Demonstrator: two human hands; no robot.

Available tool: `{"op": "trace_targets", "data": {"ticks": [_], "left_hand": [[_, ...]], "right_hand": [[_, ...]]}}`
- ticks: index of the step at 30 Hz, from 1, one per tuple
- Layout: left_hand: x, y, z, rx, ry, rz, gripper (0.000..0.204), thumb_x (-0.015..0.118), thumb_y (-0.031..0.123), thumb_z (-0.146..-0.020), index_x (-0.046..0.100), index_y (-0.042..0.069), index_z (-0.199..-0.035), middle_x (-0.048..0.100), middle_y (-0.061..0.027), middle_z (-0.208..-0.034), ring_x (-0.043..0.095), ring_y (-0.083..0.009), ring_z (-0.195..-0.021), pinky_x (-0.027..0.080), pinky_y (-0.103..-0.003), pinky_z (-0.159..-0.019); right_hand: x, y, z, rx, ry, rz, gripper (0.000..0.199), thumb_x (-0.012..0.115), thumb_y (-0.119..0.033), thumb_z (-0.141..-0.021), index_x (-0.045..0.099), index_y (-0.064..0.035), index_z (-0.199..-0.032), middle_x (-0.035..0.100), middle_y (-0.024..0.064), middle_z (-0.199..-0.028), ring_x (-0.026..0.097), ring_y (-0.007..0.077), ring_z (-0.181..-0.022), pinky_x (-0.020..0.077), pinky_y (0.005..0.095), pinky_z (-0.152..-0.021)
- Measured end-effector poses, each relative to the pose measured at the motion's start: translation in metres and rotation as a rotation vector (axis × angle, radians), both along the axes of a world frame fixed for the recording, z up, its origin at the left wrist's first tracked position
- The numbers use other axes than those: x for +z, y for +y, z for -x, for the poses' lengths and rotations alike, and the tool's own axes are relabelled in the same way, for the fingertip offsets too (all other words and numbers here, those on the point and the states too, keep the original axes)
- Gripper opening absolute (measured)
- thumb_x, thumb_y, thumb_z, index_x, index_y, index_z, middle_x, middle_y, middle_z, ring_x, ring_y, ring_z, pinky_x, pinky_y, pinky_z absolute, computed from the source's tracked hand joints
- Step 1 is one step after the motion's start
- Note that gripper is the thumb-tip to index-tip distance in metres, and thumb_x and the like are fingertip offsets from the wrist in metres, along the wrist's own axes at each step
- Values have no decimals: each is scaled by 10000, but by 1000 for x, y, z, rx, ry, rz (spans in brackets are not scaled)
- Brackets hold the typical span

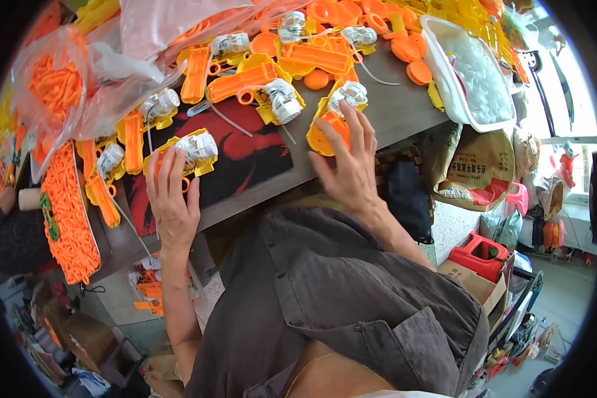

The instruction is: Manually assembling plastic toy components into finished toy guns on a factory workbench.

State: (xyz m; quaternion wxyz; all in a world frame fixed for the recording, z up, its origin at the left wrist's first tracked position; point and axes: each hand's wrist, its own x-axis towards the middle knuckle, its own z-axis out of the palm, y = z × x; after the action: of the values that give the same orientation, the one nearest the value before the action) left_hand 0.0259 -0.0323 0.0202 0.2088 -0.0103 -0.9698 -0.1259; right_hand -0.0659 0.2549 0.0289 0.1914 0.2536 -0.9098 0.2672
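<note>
My left hand (171, 205) lies over the handle end of a yellow and orange toy gun half (201, 147). Its fingers reach over the orange part with the thumb at the near side, and a white, round mechanism sticks out beyond them. To the right, my right hand (350, 159) grips another toy gun half (319, 138) by its orange and yellow end, fingers and thumb spread around it. A white mechanism (353, 93) shows past those fingertips. Between the hands lies a similar half (282, 99) with a thin clear tube; its orange handle points left.
Several more toy gun halves (196, 73) lie along the table (395, 99). A white bin (438, 73) of clear parts stands at right. Small orange pieces (69, 212) fill a tray at left, near a plastic bag (53, 86). A red stool (477, 255) stands on the floor.
</note>
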Motion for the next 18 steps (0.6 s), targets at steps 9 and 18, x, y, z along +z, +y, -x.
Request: {"op": "trace_targets", "data": {"ticks": [9,18], "left_hand": [[9,31,13,-74,-22,-59,532,673,88,-825,501,44,-1327,479,-102,-1384,379,-336,-1333,321,-438,-1108],[1,53,18,-4,-12,-88,556,667,95,-830,479,46,-1350,454,-117,-1392,360,-351,-1341,320,-441,-1111]], "right_hand": [[-13,52,4,-241,44,-22,584,792,-121,-703,588,-80,-1249,511,124,-1269,450,343,-1147,393,429,-988],[7,22,60,-61,81,52,500,711,-208,-843,548,-59,-1292,467,150,-1364,436,338,-1259,361,441,-1040]]}}
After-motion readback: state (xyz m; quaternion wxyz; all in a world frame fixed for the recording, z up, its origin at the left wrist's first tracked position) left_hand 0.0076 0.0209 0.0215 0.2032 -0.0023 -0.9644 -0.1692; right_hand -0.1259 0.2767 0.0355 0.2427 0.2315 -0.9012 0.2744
